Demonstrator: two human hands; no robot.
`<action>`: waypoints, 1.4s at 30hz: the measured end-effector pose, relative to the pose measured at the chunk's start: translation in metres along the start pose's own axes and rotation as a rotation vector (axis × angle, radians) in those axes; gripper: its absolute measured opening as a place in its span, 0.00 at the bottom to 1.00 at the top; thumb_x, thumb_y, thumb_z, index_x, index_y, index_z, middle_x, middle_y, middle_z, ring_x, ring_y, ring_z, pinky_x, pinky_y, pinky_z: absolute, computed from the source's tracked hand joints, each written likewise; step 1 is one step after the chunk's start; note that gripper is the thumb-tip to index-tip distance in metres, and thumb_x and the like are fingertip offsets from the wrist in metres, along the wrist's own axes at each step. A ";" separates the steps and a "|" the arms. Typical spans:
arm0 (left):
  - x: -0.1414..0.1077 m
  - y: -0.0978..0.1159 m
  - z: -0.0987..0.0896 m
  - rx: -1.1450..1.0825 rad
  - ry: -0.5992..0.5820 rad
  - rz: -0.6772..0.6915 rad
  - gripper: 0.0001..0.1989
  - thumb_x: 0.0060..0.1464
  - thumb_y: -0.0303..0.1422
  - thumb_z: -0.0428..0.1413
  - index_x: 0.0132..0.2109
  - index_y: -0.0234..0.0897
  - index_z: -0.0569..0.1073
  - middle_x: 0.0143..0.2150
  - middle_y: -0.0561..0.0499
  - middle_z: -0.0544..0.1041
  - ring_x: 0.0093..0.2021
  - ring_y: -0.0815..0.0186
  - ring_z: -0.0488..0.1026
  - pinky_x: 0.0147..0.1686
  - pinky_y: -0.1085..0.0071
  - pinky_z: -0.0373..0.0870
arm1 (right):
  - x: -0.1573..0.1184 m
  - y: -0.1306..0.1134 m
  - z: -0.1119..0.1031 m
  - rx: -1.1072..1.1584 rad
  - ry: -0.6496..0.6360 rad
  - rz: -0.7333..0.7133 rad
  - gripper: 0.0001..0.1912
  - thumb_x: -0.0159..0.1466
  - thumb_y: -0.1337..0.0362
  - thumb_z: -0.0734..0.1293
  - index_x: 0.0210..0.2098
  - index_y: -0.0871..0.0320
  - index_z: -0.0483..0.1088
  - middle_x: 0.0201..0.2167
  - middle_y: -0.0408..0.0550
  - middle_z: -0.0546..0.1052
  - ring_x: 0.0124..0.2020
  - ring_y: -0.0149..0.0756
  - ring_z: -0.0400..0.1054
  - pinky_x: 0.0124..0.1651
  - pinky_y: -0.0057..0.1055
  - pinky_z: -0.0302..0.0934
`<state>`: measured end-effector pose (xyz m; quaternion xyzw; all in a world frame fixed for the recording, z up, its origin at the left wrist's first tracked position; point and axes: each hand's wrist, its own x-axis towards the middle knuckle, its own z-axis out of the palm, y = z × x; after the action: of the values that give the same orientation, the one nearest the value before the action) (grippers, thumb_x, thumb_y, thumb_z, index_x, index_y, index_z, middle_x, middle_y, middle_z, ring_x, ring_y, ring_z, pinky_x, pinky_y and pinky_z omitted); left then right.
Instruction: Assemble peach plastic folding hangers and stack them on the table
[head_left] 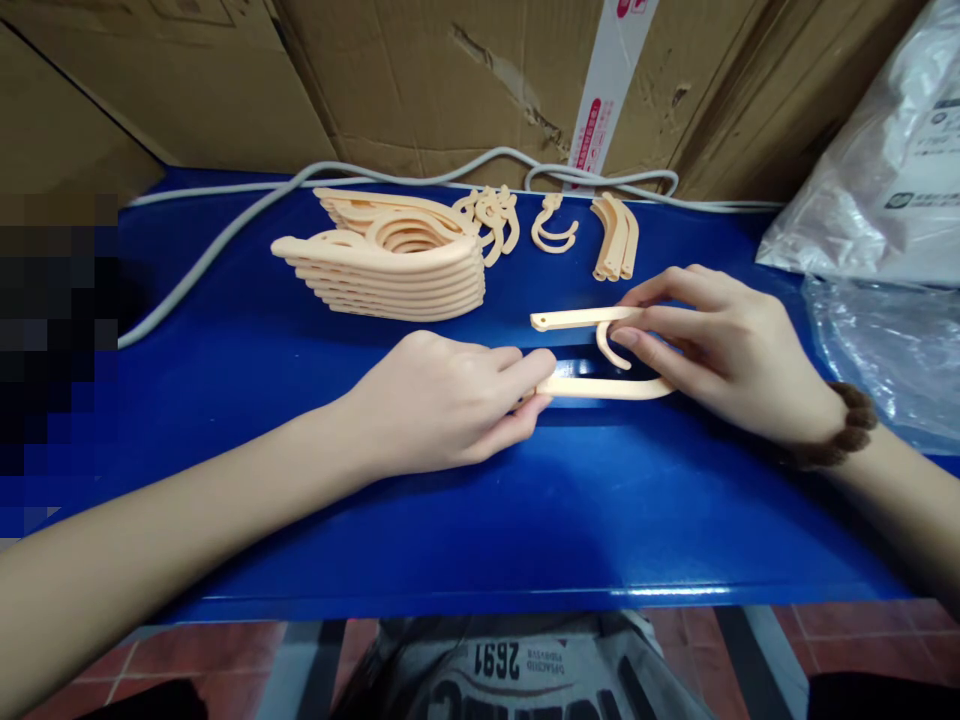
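Observation:
My left hand (465,405) is closed in a pinch on the left end of a cream plastic hanger arm (607,387), held just above the blue table. The far end of that arm runs under the fingers of my right hand (727,360). Between thumb and fingers, my right hand grips a second straight hanger arm (574,318) and a small curved hanger hook (613,350). Whether these pieces are joined is hidden by the fingers. Behind my left hand lies a neat stack of folded cream hangers (397,265).
Loose hooks (491,220), a few more hooks (555,232) and several hanger arms (615,240) lie at the back of the blue table (450,530). A white cable (217,260) runs along cardboard boxes (450,90). Plastic bags (877,200) occupy the right; a printed sack (517,670) is below the edge.

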<state>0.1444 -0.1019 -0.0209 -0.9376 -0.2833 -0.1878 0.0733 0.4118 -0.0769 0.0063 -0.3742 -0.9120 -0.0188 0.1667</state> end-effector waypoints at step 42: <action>0.002 -0.013 0.006 -0.153 -0.063 0.083 0.17 0.63 0.18 0.44 0.43 0.36 0.75 0.47 0.47 0.79 0.42 0.59 0.72 0.40 0.64 0.66 | -0.002 0.013 0.003 -0.203 -0.101 0.028 0.18 0.72 0.60 0.59 0.49 0.57 0.78 0.42 0.53 0.78 0.37 0.42 0.72 0.36 0.36 0.62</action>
<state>0.1402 -0.0885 -0.0257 -0.9568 -0.2311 -0.1763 0.0002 0.4216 -0.0687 0.0018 -0.4021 -0.9074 -0.0900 0.0821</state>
